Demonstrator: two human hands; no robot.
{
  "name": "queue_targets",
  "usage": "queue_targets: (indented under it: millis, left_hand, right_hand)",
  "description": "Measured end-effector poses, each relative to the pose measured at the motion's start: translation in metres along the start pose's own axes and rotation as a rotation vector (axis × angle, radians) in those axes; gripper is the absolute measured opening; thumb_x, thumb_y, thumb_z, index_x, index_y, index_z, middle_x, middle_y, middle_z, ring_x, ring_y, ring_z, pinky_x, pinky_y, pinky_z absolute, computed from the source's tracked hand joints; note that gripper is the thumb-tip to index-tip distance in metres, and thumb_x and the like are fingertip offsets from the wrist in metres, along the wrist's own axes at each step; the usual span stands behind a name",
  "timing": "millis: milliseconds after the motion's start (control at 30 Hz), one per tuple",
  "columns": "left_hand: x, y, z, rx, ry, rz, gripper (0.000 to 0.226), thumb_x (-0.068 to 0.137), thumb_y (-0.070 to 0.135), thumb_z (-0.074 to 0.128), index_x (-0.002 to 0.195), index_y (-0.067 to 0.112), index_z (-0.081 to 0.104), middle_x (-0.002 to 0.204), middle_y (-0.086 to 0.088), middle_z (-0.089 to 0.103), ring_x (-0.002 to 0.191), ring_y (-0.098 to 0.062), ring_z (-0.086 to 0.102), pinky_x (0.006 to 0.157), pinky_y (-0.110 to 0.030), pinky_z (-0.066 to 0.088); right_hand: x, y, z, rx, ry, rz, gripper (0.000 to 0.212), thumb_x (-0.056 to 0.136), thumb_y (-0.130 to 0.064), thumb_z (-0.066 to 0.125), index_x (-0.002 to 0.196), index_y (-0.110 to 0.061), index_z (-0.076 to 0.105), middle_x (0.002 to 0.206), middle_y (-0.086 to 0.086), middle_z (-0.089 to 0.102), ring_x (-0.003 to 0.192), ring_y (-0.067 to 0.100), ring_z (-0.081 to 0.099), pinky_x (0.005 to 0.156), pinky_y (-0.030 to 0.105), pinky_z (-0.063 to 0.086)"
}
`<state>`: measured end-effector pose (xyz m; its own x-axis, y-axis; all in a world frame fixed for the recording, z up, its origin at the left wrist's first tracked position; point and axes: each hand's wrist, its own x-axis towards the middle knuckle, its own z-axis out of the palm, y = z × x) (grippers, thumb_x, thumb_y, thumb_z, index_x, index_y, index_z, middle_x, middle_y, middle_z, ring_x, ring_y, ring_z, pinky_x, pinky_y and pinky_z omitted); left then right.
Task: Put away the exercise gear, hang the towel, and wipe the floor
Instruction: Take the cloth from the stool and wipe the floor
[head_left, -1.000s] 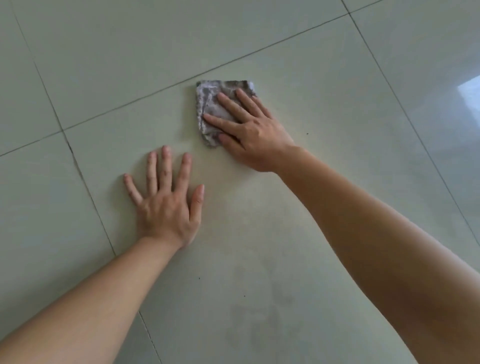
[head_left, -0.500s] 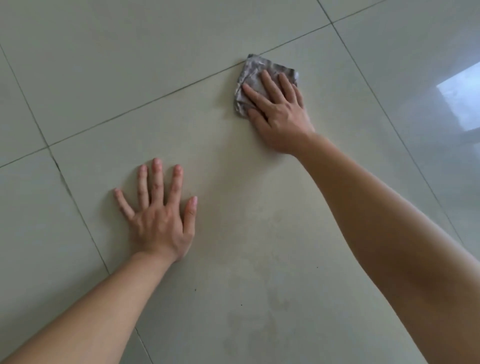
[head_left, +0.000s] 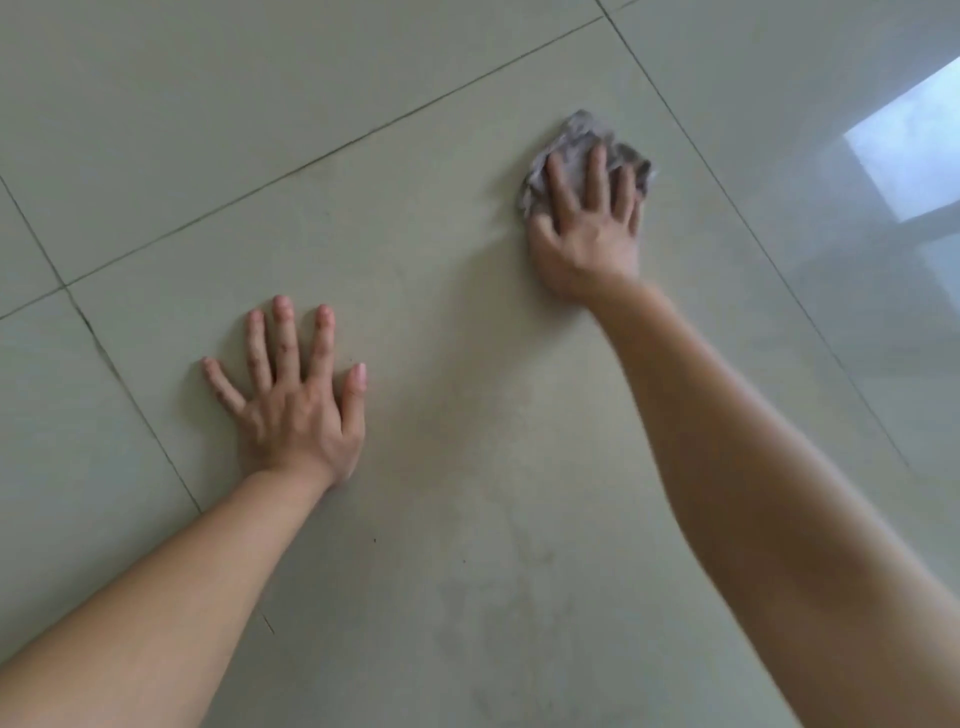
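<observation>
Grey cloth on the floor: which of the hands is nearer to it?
Right. The right hand presses flat on the grey cloth; the left hand lies flat on the tile floor, apart from it.

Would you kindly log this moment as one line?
step: wiping floor | right hand: flat on rag | left hand: braced on tile

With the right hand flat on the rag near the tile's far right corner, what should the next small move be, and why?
Probably draw the right hand and the grey rag back toward the body along the floor. The rag sits close to the grout lines at the tile's far right corner, while faint dull smudges show on the near part of that tile. The left hand lies flat as a brace.
</observation>
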<state>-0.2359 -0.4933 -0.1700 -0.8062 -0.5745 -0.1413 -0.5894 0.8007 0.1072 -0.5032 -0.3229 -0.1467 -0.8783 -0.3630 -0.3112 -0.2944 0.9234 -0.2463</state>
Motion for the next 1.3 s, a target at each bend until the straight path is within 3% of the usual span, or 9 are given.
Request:
queue_targets:
  millis: [167, 333, 567, 667, 867, 1033, 1133, 1200, 1300]
  left_hand:
    - [-0.002, -0.003, -0.003, 0.014, -0.031, -0.008, 0.068, 0.094, 0.057, 0.018, 0.156, 0.029, 0.019, 0.166, -0.007, 0.009, 0.152, -0.030, 0.006, 0.112, -0.071, 0.004]
    - [-0.003, -0.010, -0.005, 0.017, -0.007, -0.024, 0.074, 0.092, 0.066, 0.013, 0.157, 0.029, 0.016, 0.166, -0.006, 0.005, 0.152, -0.028, 0.003, 0.112, -0.072, 0.004]
    - [-0.004, -0.006, 0.004, 0.042, -0.031, 0.001, 0.093, 0.082, 0.083, 0.011, 0.157, 0.028, 0.010, 0.166, -0.008, -0.001, 0.152, -0.028, -0.003, 0.110, -0.072, 0.001]
    - [0.003, -0.002, 0.006, 0.047, -0.020, 0.024, 0.091, 0.084, 0.082, 0.013, 0.157, 0.028, 0.010, 0.166, -0.010, 0.000, 0.152, -0.030, -0.002, 0.109, -0.073, 0.002]
    - [0.000, -0.008, 0.001, 0.047, -0.078, 0.018, 0.092, 0.083, 0.083, 0.011, 0.157, 0.029, 0.010, 0.166, -0.010, 0.000, 0.152, -0.031, -0.002, 0.109, -0.074, 0.002]
    - [0.002, -0.014, -0.001, 0.032, -0.104, 0.010, 0.095, 0.081, 0.086, 0.009, 0.157, 0.029, 0.009, 0.166, -0.009, -0.002, 0.152, -0.029, -0.006, 0.109, -0.075, 0.001]
    - [0.002, -0.012, -0.001, 0.014, -0.093, 0.022, 0.095, 0.081, 0.086, 0.010, 0.157, 0.029, 0.009, 0.166, -0.010, -0.002, 0.152, -0.029, -0.006, 0.108, -0.076, 0.001]
    - [0.003, -0.007, -0.002, 0.009, -0.080, 0.028, 0.094, 0.082, 0.085, 0.011, 0.157, 0.027, 0.010, 0.166, -0.011, 0.000, 0.151, -0.031, -0.004, 0.107, -0.077, 0.002]
    - [0.005, -0.002, 0.000, 0.013, -0.074, 0.042, 0.094, 0.082, 0.084, 0.012, 0.157, 0.027, 0.011, 0.166, -0.011, 0.000, 0.152, -0.031, -0.004, 0.107, -0.077, 0.001]
  right_hand:
    - [-0.137, -0.025, 0.051, -0.033, -0.077, -0.275, 0.063, 0.099, -0.062, 0.025, 0.159, -0.044, 0.014, 0.170, 0.005, -0.005, 0.154, 0.035, -0.015, 0.124, 0.048, -0.009]
    - [-0.123, 0.013, 0.033, -0.160, -0.059, -0.439, 0.056, 0.105, -0.057, 0.025, 0.158, -0.046, 0.014, 0.170, 0.000, 0.002, 0.156, 0.032, -0.003, 0.126, 0.042, -0.002]
    - [0.000, 0.114, -0.048, -0.100, -0.031, 0.123, 0.073, 0.096, -0.064, 0.026, 0.160, -0.039, 0.001, 0.169, 0.000, -0.009, 0.154, 0.039, -0.009, 0.125, 0.048, -0.003]
    - [0.006, 0.110, -0.045, -0.038, 0.003, 0.229, 0.073, 0.096, -0.060, 0.024, 0.161, -0.036, 0.001, 0.169, 0.003, -0.011, 0.153, 0.042, -0.012, 0.125, 0.051, -0.005]
    - [-0.130, 0.038, 0.042, -0.033, 0.021, -0.254, 0.072, 0.092, -0.062, 0.022, 0.156, -0.031, 0.033, 0.166, 0.017, 0.017, 0.150, 0.053, 0.006, 0.121, 0.061, 0.007]
    - [-0.189, 0.053, 0.055, -0.163, -0.061, -0.644, 0.058, 0.102, -0.058, 0.036, 0.155, -0.034, 0.035, 0.166, 0.007, 0.025, 0.153, 0.040, 0.012, 0.126, 0.048, 0.008]
    - [-0.128, 0.111, 0.020, -0.149, 0.070, -0.368, 0.059, 0.103, -0.056, 0.034, 0.158, -0.036, 0.026, 0.169, 0.006, 0.014, 0.155, 0.036, 0.006, 0.126, 0.048, 0.006]
    - [-0.093, 0.146, -0.009, -0.090, 0.042, -0.049, 0.062, 0.103, -0.060, 0.027, 0.160, -0.041, 0.011, 0.170, -0.001, -0.004, 0.155, 0.032, -0.009, 0.126, 0.044, -0.004]
    - [-0.075, 0.158, -0.027, -0.013, 0.029, 0.172, 0.064, 0.101, -0.059, 0.026, 0.160, -0.040, 0.008, 0.170, 0.000, -0.009, 0.154, 0.036, -0.013, 0.125, 0.046, -0.007]
